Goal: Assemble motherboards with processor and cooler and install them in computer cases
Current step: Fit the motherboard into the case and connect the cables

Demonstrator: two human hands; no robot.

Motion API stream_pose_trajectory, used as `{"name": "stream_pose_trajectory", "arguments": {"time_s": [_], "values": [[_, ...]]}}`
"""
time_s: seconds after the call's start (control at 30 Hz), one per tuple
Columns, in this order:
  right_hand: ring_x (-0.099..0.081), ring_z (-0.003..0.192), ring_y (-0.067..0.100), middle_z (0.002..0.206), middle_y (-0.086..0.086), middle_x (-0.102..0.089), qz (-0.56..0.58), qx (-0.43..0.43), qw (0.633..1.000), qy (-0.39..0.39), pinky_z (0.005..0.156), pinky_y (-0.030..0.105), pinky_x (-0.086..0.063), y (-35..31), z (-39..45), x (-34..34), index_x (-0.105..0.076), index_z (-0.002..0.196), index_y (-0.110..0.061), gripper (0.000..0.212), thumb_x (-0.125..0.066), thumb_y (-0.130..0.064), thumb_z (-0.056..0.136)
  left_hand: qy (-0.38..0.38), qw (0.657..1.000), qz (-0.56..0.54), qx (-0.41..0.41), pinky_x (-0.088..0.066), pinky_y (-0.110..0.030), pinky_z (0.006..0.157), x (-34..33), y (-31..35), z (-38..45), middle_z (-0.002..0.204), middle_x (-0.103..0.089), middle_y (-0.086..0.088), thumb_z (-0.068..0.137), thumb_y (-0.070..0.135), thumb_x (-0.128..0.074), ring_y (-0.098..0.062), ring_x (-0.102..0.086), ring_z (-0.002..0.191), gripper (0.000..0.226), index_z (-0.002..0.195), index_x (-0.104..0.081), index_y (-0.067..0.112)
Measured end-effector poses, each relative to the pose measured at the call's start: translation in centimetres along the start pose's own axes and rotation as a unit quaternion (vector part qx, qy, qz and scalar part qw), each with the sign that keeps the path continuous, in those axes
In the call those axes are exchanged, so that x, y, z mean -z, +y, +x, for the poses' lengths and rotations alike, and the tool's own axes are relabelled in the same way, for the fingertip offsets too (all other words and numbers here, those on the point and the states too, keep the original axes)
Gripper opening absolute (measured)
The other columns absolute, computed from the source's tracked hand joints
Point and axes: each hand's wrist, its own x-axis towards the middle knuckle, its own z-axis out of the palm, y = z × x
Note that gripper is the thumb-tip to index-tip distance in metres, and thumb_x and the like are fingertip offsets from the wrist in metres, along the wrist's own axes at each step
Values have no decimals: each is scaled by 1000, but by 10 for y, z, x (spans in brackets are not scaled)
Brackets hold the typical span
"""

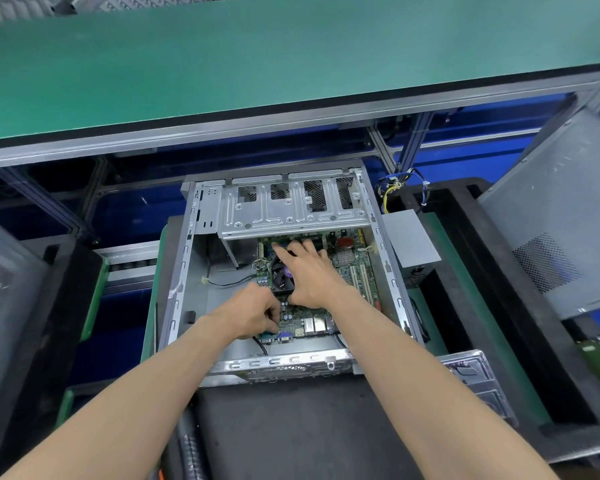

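Overhead, green shelf [222, 64]; below, open case [194, 271].

The motherboard [321, 308] lies in the case [184, 271], the cooler [282, 274] on it, a power supply [409, 244] just right

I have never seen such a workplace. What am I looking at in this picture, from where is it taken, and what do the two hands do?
The picture comes from a camera worn on the person's head, looking down at their bare arms. No robot is here. An open metal computer case lies on its side below a green shelf. Inside it sits a green motherboard with a black cooler fan. The right hand rests with spread fingers over the fan. The left hand has curled fingers at the board's near edge; what it pinches is hidden. A grey power supply stands beside the case.
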Motion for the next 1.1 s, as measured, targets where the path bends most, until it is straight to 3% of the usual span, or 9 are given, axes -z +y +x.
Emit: {"name": "stream_pose_trajectory", "arguments": {"time_s": [0.17,0.3,0.47,0.67,0.83,0.93,1.03,1.1], "values": [[-22,138,33,150,12,-33,-1,0,1000,0,113,62,-27,0,-1,0,-14,161,-18,104,-74,-15,77,-4,1000,-8,5,-56,-26,74,1,1,4,79,-76,4,76,18,-86,-10,-69,73,8,81,-81,15],[-22,138,34,149,12,-33,1,0,1000,-1,113,63,-26,0,-1,0,-14,161,-18,103,-74,-16,77,-18,1000,-4,7,-60,-36,71,5,2,7,74,-76,0,73,15,-87,-19,-72,69,8,76,-81,13],[-22,138,33,149,12,-33,4,1,1000,-3,112,62,-26,0,-1,0,-14,161,-18,103,-74,-15,77,-9,998,59,-2,-59,-30,71,4,11,8,73,-75,5,72,18,-87,-9,-68,68,7,74,-80,16],[-22,138,33,149,11,-33,9,1,1000,-7,114,61,-26,-1,-4,1,-14,161,-19,105,-77,-18,76,-4,999,51,3,-57,-31,75,5,10,-1,82,-76,7,75,23,-87,-10,-66,77,11,84,-81,19],[-23,138,32,151,9,-34,5,0,1000,-3,115,59,-27,2,-2,2,-14,161,-24,112,-82,-23,72,33,999,-30,21,-38,-15,69,6,-11,-10,80,-64,18,76,21,-86,3,-54,73,19,94,-78,23],[-20,141,33,153,10,-30,-12,-7,1000,-9,115,64,-25,1,-1,3,-10,161,-28,118,-85,-31,70,17,999,-30,-11,-40,-9,69,3,-10,-7,85,-72,12,79,21,-84,0,-59,75,15,93,-79,20],[-20,143,34,154,9,-29,-20,-11,1000,-15,114,66,-25,0,0,3,-6,161,-29,122,-87,-39,70,2,999,2,-35,-53,-27,83,0,-4,-2,89,-76,5,82,22,-82,-8,-66,82,9,89,-80,17],[-22,142,34,153,9,-32,-20,-13,1000,-16,114,65,-28,0,1,4,-7,161,-30,120,-86,-41,72,6,999,26,-44,-54,-32,83,-1,-4,1,86,-76,4,82,21,-81,-10,-66,82,6,86,-80,17]]}}
